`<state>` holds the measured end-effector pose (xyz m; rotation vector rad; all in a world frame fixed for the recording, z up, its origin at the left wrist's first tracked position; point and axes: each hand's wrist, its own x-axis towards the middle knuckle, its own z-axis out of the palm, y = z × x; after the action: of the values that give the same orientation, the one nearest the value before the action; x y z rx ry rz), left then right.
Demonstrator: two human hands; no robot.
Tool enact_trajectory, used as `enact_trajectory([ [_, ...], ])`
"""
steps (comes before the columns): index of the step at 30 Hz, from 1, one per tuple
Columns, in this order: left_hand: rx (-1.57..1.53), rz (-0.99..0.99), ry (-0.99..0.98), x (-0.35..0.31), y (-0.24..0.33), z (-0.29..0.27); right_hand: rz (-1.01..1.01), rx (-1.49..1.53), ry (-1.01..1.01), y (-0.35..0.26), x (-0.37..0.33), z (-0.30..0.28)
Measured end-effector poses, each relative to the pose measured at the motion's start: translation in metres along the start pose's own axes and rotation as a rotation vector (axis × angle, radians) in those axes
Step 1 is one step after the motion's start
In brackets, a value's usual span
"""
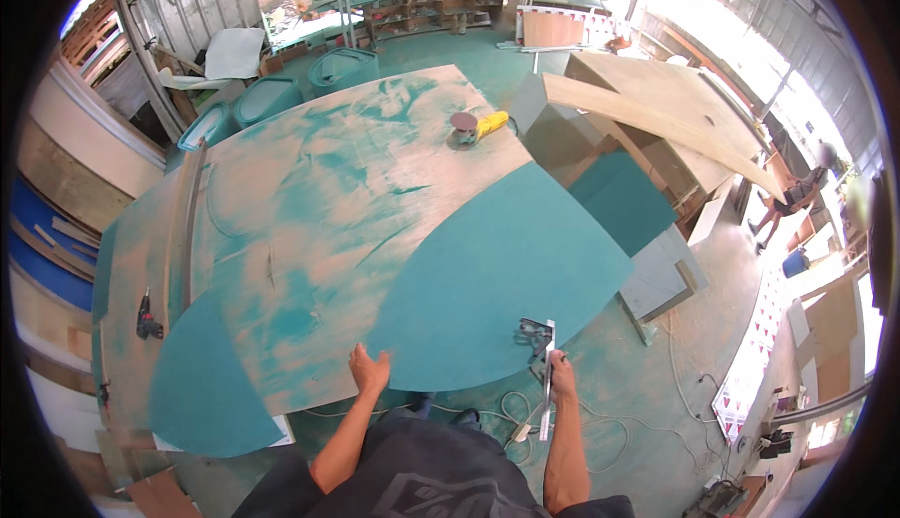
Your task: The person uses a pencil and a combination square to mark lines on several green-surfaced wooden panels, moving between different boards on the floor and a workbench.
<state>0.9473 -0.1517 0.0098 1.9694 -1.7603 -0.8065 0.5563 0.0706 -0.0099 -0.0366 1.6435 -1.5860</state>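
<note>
My right hand [562, 375] is closed around a flat silver metal bar [546, 415], which looks like a ruler, held upright at the near edge of a large teal panel [506, 265] with curved sides. By the bar's upper end is a black object [534, 332]; whether it is joined to the bar I cannot tell. My left hand [369, 369], thumb apart from the fingers, is at the panel's lower left edge with nothing visible in it. Beneath the panel spreads a wide worktable [309, 227] dusted with teal powder. A smaller teal curved panel [206, 382] lies at the table's near left.
A yellow angle grinder [487, 125] with a brown disc rests at the far table edge. At the left lies a black cordless drill [144, 317] near a long strip [192, 227]. Cables [609, 415] trail across the floor. Wooden boxes [656, 115] stand right; a person [802, 190] is beyond.
</note>
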Motion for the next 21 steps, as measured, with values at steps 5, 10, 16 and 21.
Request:
enact_trajectory([
  [5,-0.047,-0.023,-0.085,0.007,-0.043,0.039,-0.173,-0.666,0.09,0.002,0.023,-0.003],
  [10,-0.115,-0.126,-0.138,0.024,-0.049,0.004,0.013,-0.178,0.097,0.005,-0.004,0.016],
  [16,-0.545,-0.543,-0.477,0.042,-0.016,-0.049,-0.009,-0.048,0.152,0.013,-0.045,0.004],
  [21,-0.031,-0.228,-0.133,0.054,-0.048,-0.03,-0.046,-0.13,0.179,0.025,-0.063,0.023],
])
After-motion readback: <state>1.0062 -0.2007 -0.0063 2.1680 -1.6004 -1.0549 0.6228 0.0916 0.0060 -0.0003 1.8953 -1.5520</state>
